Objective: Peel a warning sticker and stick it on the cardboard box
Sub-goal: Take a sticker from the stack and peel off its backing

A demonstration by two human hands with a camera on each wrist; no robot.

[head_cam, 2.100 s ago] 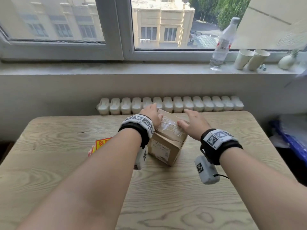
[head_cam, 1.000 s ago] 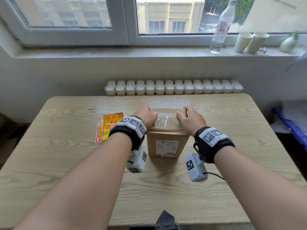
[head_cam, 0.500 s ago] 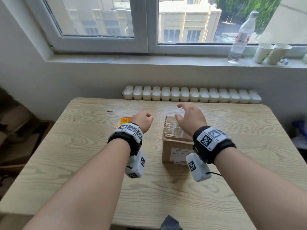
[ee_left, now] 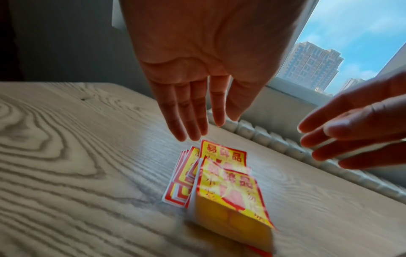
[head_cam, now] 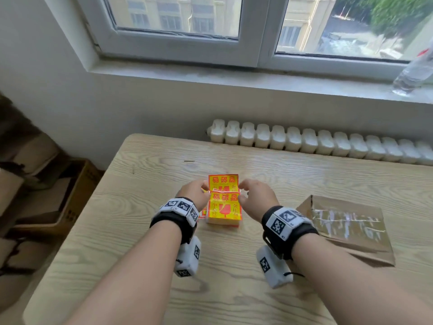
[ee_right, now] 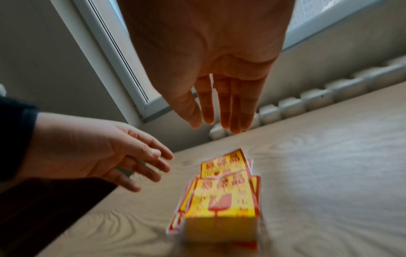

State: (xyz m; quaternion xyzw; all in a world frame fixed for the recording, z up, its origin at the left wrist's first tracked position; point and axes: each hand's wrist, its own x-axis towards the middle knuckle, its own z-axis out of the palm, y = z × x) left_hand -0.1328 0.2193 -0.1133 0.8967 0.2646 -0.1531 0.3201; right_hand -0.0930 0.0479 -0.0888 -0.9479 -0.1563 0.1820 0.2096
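Your left hand (head_cam: pixel 195 190) and your right hand (head_cam: pixel 256 195) are both over the stack of warning stickers (head_cam: pixel 224 207), one on each side of it, and neither has hold of anything: both wrist views show your fingers (ee_left: pixel 191 120) straight and loosely spread, palms down, above the stickers and apart from them. The stack is a thick yellow-and-red pad lying flat on the wooden table (head_cam: pixel 140 231), with a few loose stickers fanned out under its left edge and one more sticker showing just beyond its far end. The top sheet carries red characters and a red glass symbol. Both wrist views are blurred, so you cannot tell whether any corner of the top sheet has lifted. The cardboard box (head_cam: pixel 346 226) stands on the table to the right of your right wrist, well apart from the stickers, its top sealed with clear shiny tape. A plastic bottle (head_cam: pixel 414 71) stands on the windowsill at the far right
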